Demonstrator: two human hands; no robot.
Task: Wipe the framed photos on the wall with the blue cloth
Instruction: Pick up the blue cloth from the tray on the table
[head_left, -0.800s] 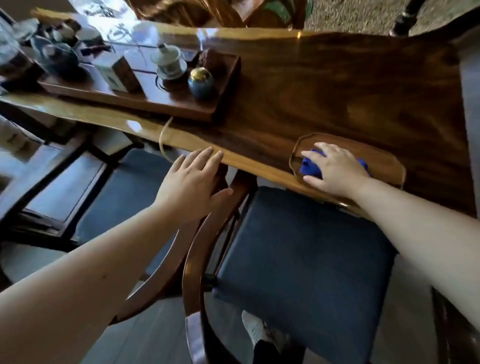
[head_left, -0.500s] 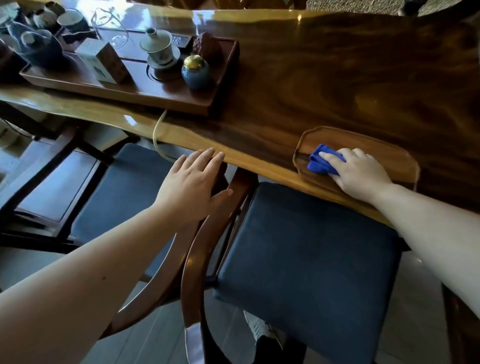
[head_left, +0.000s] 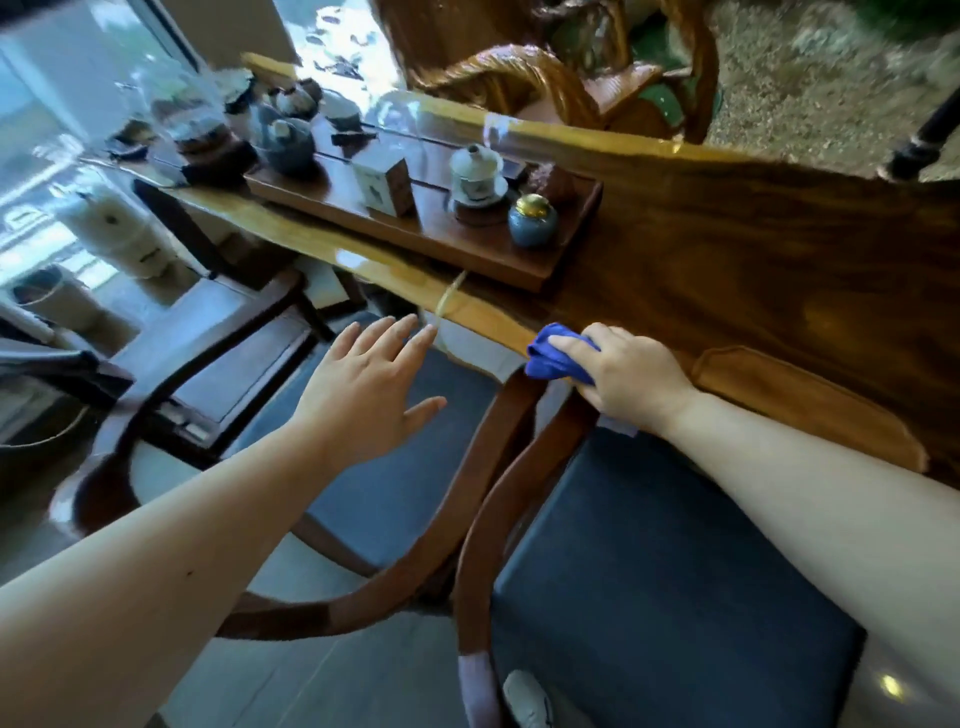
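My right hand (head_left: 631, 376) grips a bunched blue cloth (head_left: 553, 353), held just over the near edge of the long wooden table (head_left: 753, 260), above the top of a chair's curved armrest (head_left: 511, 415). The empty shallow wooden tray (head_left: 810, 405) lies to the right of that hand. My left hand (head_left: 369, 389) hovers with fingers spread and nothing in it, above the left chair's dark seat (head_left: 395, 493). No framed photos or wall are in view.
A wooden tea tray (head_left: 431, 234) with a lidded cup (head_left: 475, 174), a blue jar (head_left: 532, 221), a small box (head_left: 387, 184) and a teapot (head_left: 285, 137) sits on the table's left. Two dark-cushioned chairs (head_left: 649, 571) stand below me. A carved wooden seat (head_left: 524, 78) stands beyond the table.
My right hand has lifted the blue cloth out of the shallow tray and carried it left to the table edge. My left hand has come off the chair's armrest and spread open.
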